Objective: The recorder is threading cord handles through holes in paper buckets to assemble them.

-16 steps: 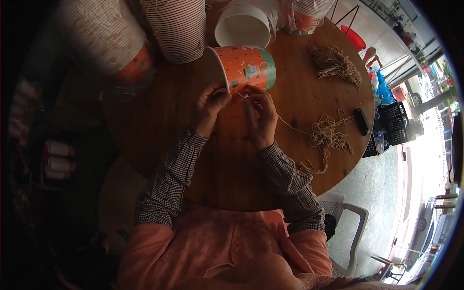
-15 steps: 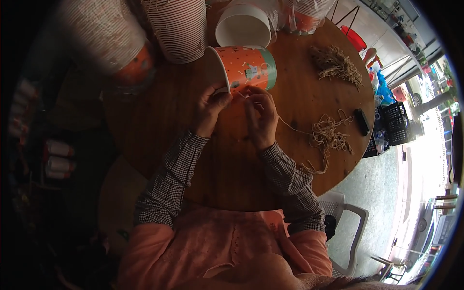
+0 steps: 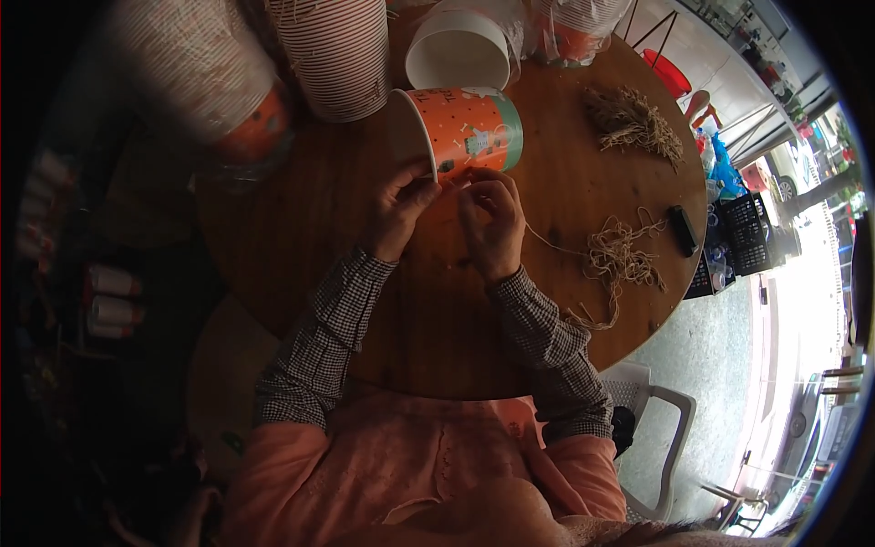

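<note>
My two grips are at the orange tub (image 3: 467, 130) with a thin string (image 3: 554, 244).

My left grip (image 3: 401, 202) is closed, thumb and fingers pinching the tub's near rim. My right grip (image 3: 492, 210) is curled with its tips together on the string, just by the tub's side; I can't tell how tight. The tub is tipped over in front of me, open end left, green bottom right. I can't tell if it touches the brown worktop (image 3: 428, 337). The string runs from my right grip to a messy heap of string (image 3: 622, 255), near a small black thing (image 3: 682, 230). Farther back are a straw-coloured bundle (image 3: 635, 123), a white tub (image 3: 458, 56) and a tall stack of tubs (image 3: 335, 64).
</note>
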### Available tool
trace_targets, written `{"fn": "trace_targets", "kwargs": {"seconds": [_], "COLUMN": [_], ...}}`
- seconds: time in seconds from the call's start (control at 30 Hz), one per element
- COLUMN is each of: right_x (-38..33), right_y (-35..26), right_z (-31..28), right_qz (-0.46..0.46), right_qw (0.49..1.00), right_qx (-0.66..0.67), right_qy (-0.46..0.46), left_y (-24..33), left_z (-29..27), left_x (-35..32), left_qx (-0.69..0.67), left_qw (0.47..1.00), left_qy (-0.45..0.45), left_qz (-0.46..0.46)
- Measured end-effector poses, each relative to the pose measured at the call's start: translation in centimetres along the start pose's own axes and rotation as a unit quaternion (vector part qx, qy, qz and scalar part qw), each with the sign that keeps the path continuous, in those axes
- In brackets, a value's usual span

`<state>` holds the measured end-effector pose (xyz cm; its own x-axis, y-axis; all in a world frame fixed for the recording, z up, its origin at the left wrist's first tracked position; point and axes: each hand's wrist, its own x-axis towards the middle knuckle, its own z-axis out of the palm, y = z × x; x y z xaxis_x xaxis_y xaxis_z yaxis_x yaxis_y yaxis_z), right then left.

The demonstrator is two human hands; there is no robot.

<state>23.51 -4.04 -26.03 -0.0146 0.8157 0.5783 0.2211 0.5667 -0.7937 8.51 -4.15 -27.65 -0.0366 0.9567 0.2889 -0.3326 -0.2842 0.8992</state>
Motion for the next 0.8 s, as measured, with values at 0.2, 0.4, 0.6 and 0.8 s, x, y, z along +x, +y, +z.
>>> {"fn": "trace_targets", "kwargs": {"seconds": [0.2,0.4,0.6,0.8], "right_x": [0.0,0.0,0.2,-0.1], "right_y": [0.0,0.3,1.2,1.5], "right_z": [0.1,0.1,0.0,0.2], "right_qz": [0.015,0.005,0.005,0.011], "right_qw": [1.000,1.000,0.999,1.000], "right_qx": [0.004,0.005,-0.033,-0.016], "right_qy": [0.008,0.009,0.002,0.000], "left_y": [-0.1,-0.2,-0.5,-0.8], "left_z": [0.4,0.1,0.0,0.5], "left_x": [-0.2,-0.1,-0.3,-0.2], "left_qx": [0.018,0.123,0.182,0.101], "left_qw": [1.000,0.992,0.983,0.994], "left_qy": [0.004,-0.019,-0.028,-0.005], "left_qz": [0.013,0.012,0.018,-0.036]}}
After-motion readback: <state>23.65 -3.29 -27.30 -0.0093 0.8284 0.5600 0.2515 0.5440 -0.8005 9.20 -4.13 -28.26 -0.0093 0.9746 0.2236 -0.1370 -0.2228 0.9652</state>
